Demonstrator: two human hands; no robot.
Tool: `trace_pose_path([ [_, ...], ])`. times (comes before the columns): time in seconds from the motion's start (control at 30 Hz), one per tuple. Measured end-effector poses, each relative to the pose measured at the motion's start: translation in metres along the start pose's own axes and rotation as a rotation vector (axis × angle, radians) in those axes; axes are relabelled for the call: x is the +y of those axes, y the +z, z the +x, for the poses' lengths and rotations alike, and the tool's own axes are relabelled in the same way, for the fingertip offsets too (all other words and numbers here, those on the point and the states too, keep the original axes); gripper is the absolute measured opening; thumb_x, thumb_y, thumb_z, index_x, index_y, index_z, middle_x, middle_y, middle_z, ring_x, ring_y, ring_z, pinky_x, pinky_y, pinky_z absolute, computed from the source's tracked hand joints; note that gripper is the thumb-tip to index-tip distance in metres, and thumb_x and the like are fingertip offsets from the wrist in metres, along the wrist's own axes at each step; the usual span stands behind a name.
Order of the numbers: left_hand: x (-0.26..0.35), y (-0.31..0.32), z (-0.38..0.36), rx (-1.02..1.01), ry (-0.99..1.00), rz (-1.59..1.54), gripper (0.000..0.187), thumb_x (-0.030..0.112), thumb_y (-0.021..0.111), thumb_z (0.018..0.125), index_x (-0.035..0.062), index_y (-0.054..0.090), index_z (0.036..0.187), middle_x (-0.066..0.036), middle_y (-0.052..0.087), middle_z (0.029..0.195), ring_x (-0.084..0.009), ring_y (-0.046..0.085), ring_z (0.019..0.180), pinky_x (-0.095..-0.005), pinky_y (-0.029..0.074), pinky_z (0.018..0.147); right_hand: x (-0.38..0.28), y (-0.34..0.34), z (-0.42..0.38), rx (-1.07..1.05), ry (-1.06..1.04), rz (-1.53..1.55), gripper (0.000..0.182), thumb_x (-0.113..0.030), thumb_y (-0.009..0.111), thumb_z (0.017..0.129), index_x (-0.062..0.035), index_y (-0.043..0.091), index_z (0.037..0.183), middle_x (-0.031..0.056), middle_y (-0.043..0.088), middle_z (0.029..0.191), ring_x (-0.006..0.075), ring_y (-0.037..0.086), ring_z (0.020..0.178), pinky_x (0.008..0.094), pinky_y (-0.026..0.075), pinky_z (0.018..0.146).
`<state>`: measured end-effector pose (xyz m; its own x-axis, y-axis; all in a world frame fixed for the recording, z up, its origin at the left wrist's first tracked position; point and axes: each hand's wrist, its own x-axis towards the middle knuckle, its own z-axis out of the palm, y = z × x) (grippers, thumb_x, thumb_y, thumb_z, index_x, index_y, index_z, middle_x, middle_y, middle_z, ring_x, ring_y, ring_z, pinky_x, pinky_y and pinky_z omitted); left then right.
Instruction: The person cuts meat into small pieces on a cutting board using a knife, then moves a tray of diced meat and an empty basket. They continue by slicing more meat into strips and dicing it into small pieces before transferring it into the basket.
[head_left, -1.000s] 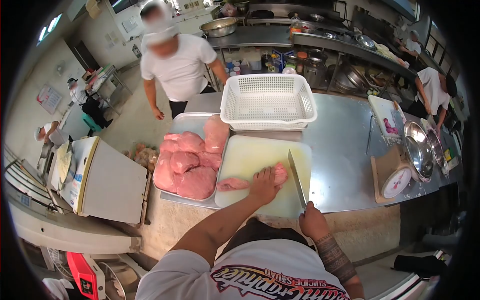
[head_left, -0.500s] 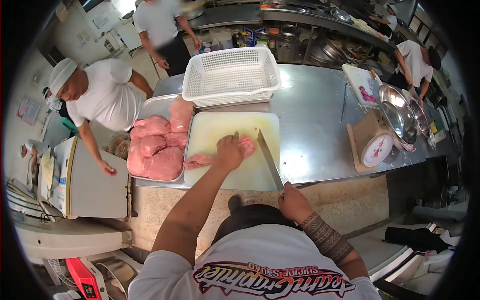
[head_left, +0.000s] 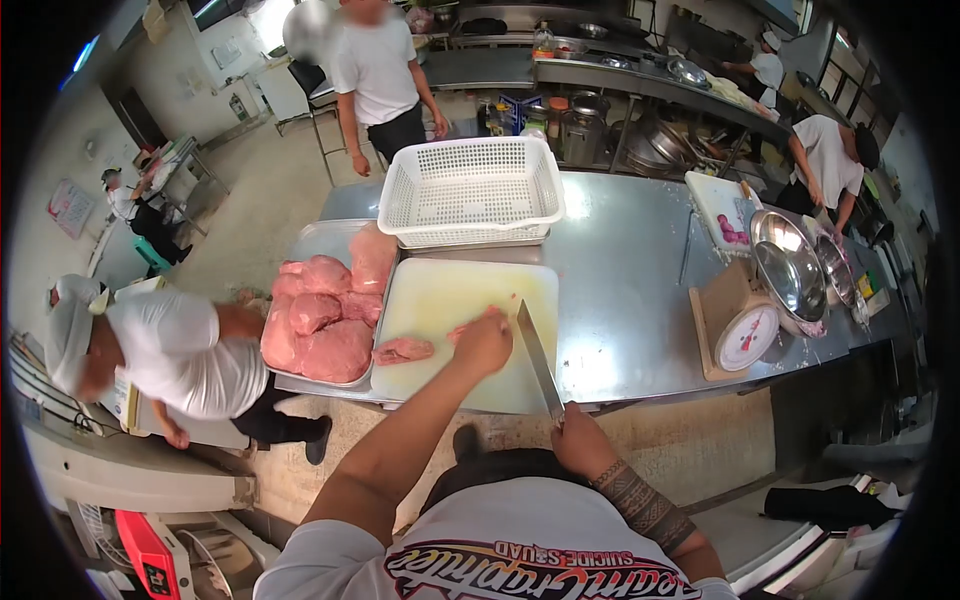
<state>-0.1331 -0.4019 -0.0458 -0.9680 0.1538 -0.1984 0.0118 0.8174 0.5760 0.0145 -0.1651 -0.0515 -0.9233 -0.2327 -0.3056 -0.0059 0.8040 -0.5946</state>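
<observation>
My left hand (head_left: 483,343) is closed over a piece of raw meat (head_left: 457,334) on the white cutting board (head_left: 420,285); the hand hides most of that piece. Another strip of meat (head_left: 403,349) lies apart from it, by the board's left edge. In my right hand (head_left: 583,440) is the handle of a large knife (head_left: 538,360). Its blade slants up across the right part of the board, the tip just right of my left hand. A tray (head_left: 330,235) heaped with big pink cuts of meat (head_left: 335,320) adjoins the board on the left.
Behind the board stands a white plastic basket (head_left: 470,235). A dial scale (head_left: 745,335), metal bowls (head_left: 790,265) and a second cutting board (head_left: 718,205) occupy the right of the steel table (head_left: 620,300). One person (head_left: 180,340) is close on the left; others are farther back.
My left hand has shifted right, towards the knife, and a gap now shows between the two meat pieces. The person on the left has moved nearer, beside the table. The view has tilted up slightly.
</observation>
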Motion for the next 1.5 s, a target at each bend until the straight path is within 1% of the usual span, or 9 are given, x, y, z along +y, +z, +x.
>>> trace_pose_path([
  [0.07, -0.047, 0.058, -0.021, 0.237, 0.24, -0.055, 0.039, 0.025, 0.06, 0.098, 0.007, 0.07, 0.131, -0.027, 0.071, 0.121, -0.0433, 0.068, 0.115, -0.0497, 0.053, 0.103, 0.005, 0.001, 0.003, -0.001, -0.005, 0.017, 0.035, -0.018, 0.06, 0.097, 0.0093, 0.052, 0.118, 0.0357, 0.069, 0.1, 0.0518, 0.068, 0.098, 0.0579, 0.055, 0.087],
  [0.13, -0.038, 0.064, -0.064, -0.057, 0.075, -0.04, 0.042, 0.028, 0.061, 0.097, 0.0053, 0.07, 0.132, -0.025, 0.072, 0.119, -0.0424, 0.069, 0.113, -0.0507, 0.054, 0.1, 0.013, 0.008, 0.004, 0.028, -0.031, 0.044, 0.034, -0.016, 0.062, 0.096, 0.0105, 0.052, 0.114, 0.0354, 0.068, 0.094, 0.052, 0.068, 0.093, 0.0578, 0.054, 0.083],
  [0.3, -0.03, 0.086, -0.115, -0.095, 0.088, 0.258, 0.054, 0.019, 0.057, 0.097, -0.0007, 0.056, 0.147, -0.022, 0.075, 0.106, -0.0412, 0.073, 0.094, -0.0543, 0.057, 0.087, 0.014, 0.005, 0.005, 0.025, -0.042, 0.032, 0.035, -0.017, 0.062, 0.096, 0.0109, 0.052, 0.115, 0.0356, 0.068, 0.094, 0.0526, 0.068, 0.094, 0.0574, 0.055, 0.084],
  [0.43, -0.026, 0.089, -0.117, -0.153, 0.096, 0.328, 0.061, 0.016, 0.055, 0.096, -0.0071, 0.047, 0.152, -0.023, 0.074, 0.099, -0.0388, 0.074, 0.091, -0.0522, 0.058, 0.082, 0.006, -0.007, 0.001, -0.045, 0.028, 0.007, 0.036, -0.019, 0.06, 0.097, 0.0086, 0.053, 0.119, 0.0363, 0.07, 0.105, 0.0528, 0.068, 0.102, 0.0591, 0.054, 0.091],
  [0.6, -0.027, 0.094, -0.115, -0.208, 0.127, 0.403, 0.067, 0.019, 0.056, 0.096, -0.0105, 0.042, 0.154, -0.024, 0.074, 0.094, -0.0392, 0.074, 0.086, -0.0517, 0.059, 0.077, 0.014, -0.022, -0.024, -0.036, -0.005, 0.027, 0.036, -0.02, 0.064, 0.096, 0.007, 0.053, 0.117, 0.0346, 0.07, 0.1, 0.052, 0.069, 0.097, 0.0586, 0.055, 0.087],
  [0.7, -0.022, 0.091, -0.121, -0.214, 0.096, 0.356, 0.069, 0.013, 0.055, 0.093, -0.0117, 0.04, 0.156, -0.023, 0.074, 0.094, -0.0388, 0.073, 0.085, -0.0523, 0.059, 0.076, 0.029, -0.016, -0.035, -0.046, -0.008, 0.015, 0.035, -0.021, 0.067, 0.096, 0.006, 0.054, 0.115, 0.0331, 0.071, 0.096, 0.0513, 0.07, 0.094, 0.0581, 0.056, 0.083],
  [1.1, -0.019, 0.102, -0.119, -0.18, 0.099, 0.397, 0.075, 0.017, 0.06, 0.091, -0.0153, 0.037, 0.155, -0.022, 0.072, 0.094, -0.0374, 0.073, 0.087, -0.0501, 0.059, 0.077, 0.034, -0.025, -0.047, -0.054, -0.021, 0.042, 0.035, -0.021, 0.069, 0.095, 0.0044, 0.055, 0.115, 0.0302, 0.071, 0.094, 0.0489, 0.07, 0.094, 0.0563, 0.056, 0.083],
  [1.2, -0.015, 0.099, -0.119, -0.201, 0.07, 0.388, 0.068, 0.023, 0.055, 0.1, -0.0123, 0.037, 0.155, -0.023, 0.073, 0.1, -0.0375, 0.073, 0.092, -0.0502, 0.059, 0.08, 0.039, -0.022, -0.048, -0.054, -0.027, 0.036, 0.036, -0.021, 0.069, 0.096, 0.0038, 0.054, 0.116, 0.0295, 0.071, 0.093, 0.0487, 0.07, 0.093, 0.0564, 0.056, 0.082],
  [1.5, -0.017, 0.101, -0.121, -0.188, 0.054, 0.421, 0.075, 0.019, 0.06, 0.092, -0.0102, 0.036, 0.157, -0.023, 0.073, 0.104, -0.0377, 0.072, 0.094, -0.0505, 0.058, 0.081, 0.036, -0.026, -0.049, -0.04, -0.022, 0.023, 0.032, -0.023, 0.067, 0.098, 0.0018, 0.053, 0.111, 0.0282, 0.07, 0.09, 0.0499, 0.07, 0.09, 0.0581, 0.055, 0.08],
])
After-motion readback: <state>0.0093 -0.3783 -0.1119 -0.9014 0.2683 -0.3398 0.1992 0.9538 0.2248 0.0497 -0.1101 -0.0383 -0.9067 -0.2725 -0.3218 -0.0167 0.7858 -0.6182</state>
